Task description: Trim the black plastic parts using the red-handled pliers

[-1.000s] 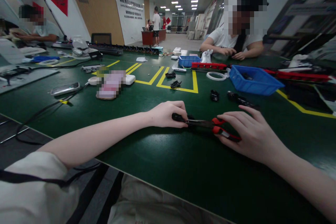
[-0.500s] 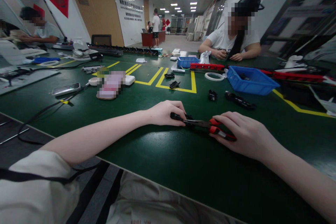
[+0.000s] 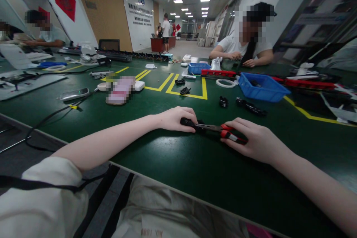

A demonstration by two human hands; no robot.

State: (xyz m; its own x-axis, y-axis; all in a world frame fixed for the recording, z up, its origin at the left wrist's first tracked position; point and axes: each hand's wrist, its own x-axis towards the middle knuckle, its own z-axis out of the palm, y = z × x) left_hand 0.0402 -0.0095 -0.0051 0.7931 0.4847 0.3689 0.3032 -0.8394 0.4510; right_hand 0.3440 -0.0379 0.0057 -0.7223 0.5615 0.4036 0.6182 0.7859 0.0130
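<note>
My left hand (image 3: pixel 180 119) is closed around a small black part (image 3: pixel 187 122), holding it just above the green table (image 3: pixel 167 163). Red-handled pliers (image 3: pixel 226 132) with long, narrow jaws are gripped in my right hand (image 3: pixel 252 137). Their tips meet the black part beside my left fingertips; whether they pinch it I cannot tell. Past my right hand lie a short black piece (image 3: pixel 223 102) and a longer black piece (image 3: pixel 251 107). Two more small black parts (image 3: pixel 185 90) rest near the yellow tape outline.
A blue bin (image 3: pixel 263 88) stands behind the black pieces, with a white ring (image 3: pixel 225 83) beside it. To the left are a phone-like pink item (image 3: pixel 121 91), a grey device (image 3: pixel 74 94) and a black cable (image 3: pixel 41 121). A person (image 3: pixel 245 44) sits across the table.
The view has shifted slightly. My right hand and the pliers sit a little nearer my left hand; both hands keep their hold.
</note>
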